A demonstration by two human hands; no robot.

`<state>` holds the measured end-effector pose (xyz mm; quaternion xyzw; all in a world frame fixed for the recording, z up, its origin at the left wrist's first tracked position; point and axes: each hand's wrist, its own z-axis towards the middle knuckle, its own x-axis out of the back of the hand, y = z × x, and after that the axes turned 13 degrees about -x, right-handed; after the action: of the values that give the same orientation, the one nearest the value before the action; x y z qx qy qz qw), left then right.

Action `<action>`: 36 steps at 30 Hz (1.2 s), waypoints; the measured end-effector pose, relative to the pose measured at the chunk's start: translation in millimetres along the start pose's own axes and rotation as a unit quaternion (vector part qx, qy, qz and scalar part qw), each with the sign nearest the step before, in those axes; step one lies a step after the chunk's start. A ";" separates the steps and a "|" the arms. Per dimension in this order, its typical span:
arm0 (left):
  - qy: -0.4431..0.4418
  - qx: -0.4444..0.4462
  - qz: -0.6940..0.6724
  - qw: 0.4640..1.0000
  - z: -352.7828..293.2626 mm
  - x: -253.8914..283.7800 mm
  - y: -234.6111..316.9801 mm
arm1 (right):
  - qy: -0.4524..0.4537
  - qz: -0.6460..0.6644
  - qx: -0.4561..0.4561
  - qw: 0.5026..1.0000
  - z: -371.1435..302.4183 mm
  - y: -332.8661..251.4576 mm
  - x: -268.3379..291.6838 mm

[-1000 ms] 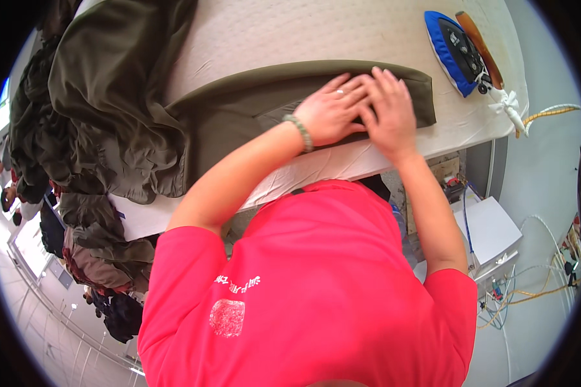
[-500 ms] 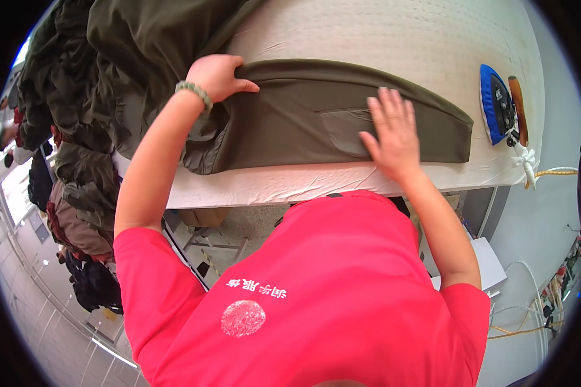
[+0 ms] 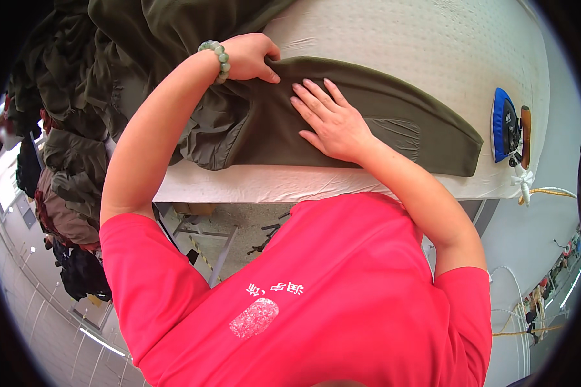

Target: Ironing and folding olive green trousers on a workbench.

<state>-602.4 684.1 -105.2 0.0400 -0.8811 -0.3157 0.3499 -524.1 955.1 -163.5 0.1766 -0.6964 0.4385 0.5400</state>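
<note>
Left hand (image 3: 246, 57) is pinching the olive garment (image 3: 400, 100) by its far edge, just above centre; right hand (image 3: 334, 126) is pressing flat beside it, fingers slightly spread. The garment is lying across the pale table (image 3: 381, 32), upper middle of the frame. A blue-and-black iron (image 3: 509, 129) is resting at right, dark clothes (image 3: 61, 77) heaping upper left.

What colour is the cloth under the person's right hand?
The cloth is dark olive green, best seen in the head view.
</note>
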 end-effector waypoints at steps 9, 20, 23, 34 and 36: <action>0.115 0.140 0.065 0.981 -6.3 -24.9 6.6 | 0.011 0.027 -0.023 0.999 2.7 8.2 3.2; 0.353 -0.057 0.171 0.918 -16.1 -157.6 59.5 | 0.037 -0.002 -0.114 0.993 -78.5 68.6 23.2; 0.398 -0.004 0.176 0.900 4.8 -168.7 75.1 | 0.067 -0.054 -0.230 0.969 -161.9 127.4 53.9; 0.274 -0.260 0.157 0.913 156.5 -190.3 226.8 | 0.168 0.080 -0.571 0.799 -228.1 181.8 99.2; 0.269 -0.274 0.158 0.910 181.0 -195.1 248.2 | 0.148 0.172 -0.646 0.728 -236.3 186.3 101.8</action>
<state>-534.6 1034.6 -176.2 -0.1135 -0.6275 -0.4627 0.6159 -553.1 1270.7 -141.8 -0.4054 -0.7409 -0.0115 0.5353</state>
